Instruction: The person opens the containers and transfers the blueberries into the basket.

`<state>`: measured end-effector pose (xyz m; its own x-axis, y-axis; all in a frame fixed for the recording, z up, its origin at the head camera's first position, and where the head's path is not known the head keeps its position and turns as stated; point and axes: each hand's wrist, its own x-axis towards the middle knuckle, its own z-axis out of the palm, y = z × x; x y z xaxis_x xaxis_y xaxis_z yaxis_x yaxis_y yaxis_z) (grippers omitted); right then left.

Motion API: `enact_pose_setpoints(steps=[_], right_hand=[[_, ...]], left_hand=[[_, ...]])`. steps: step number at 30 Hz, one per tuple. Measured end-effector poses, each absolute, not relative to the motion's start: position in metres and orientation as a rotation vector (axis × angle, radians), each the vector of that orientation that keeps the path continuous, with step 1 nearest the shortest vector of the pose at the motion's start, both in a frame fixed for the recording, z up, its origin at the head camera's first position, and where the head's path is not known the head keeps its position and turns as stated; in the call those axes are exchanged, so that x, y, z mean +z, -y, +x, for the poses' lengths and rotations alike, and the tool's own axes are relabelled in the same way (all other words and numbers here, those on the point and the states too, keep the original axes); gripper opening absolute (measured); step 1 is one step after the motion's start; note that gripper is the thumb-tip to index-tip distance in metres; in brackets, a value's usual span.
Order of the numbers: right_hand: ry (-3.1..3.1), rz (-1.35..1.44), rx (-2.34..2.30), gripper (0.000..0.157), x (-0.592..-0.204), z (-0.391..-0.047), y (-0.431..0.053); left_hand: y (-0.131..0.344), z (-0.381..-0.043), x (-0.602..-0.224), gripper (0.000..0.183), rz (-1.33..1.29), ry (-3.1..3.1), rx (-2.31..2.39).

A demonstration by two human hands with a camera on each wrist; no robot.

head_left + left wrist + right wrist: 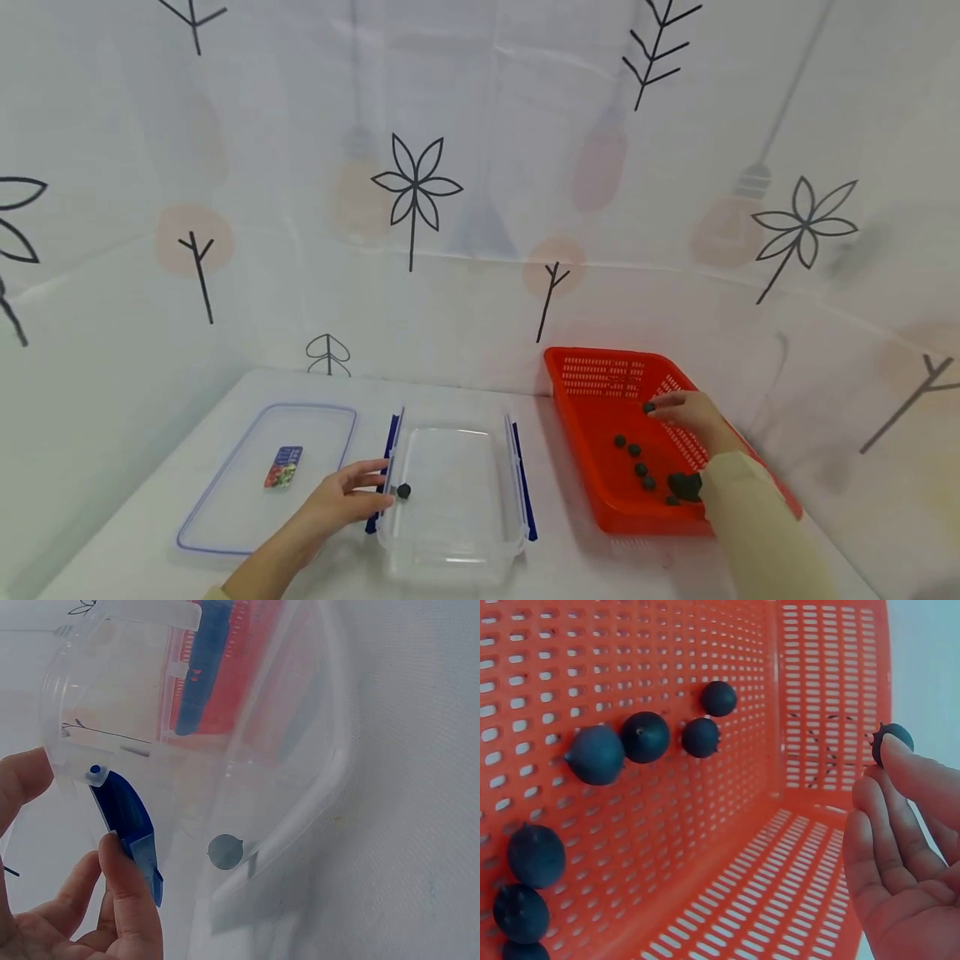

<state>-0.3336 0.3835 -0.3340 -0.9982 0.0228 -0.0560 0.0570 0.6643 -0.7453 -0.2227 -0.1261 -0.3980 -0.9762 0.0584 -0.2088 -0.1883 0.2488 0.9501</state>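
Observation:
My right hand pinches a dark, round blueberry between thumb and fingers, above the red basket; its little crown shows in the right wrist view. More blueberries lie on the basket's perforated floor. My left hand is at the left side of a clear plastic box. In the left wrist view its fingertips touch the dangling blue latch, and another finger is by the box's corner. One blueberry is inside the box, near its left wall.
Left of the box, a clear lid with a blue edge and a colourful label lies flat on the white table. A second blue latch hangs on the box's right side. A patterned white cloth stands behind everything.

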Motion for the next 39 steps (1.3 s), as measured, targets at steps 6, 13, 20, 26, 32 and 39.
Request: enact_pose_setpoints(steps=[6,13,20,26,32,39], right_hand=[[-2.829,0.05,-1.244,0.04,-0.339,-0.335,-0.389],[-2.876,-0.034,-1.217,0.043,-0.324,-0.331,-0.381],[-2.852,-0.262,-1.318,0.045,-0.306,-0.327,-0.345],[-2.828,-0.309,-1.32,0.044,-0.298,-0.319,-0.307],[-2.804,-0.33,-1.322,0.028,-0.299,-0.314,-0.272],[-2.783,-0.371,-1.333,0.022,-0.302,-0.308,-0.237]], left_hand=[[0.126,-0.223,-0.4,0.064,-0.103,-2.322,1.804],[0.127,-0.222,-0.4,0.064,-0.076,-2.317,1.817],[0.127,-0.222,-0.401,0.064,-0.085,-2.314,1.831],[0.126,-0.222,-0.4,0.064,-0.098,-2.31,1.821],[0.125,-0.223,-0.401,0.064,-0.087,-2.31,1.821],[0.127,-0.222,-0.401,0.064,-0.091,-2.319,1.814]])
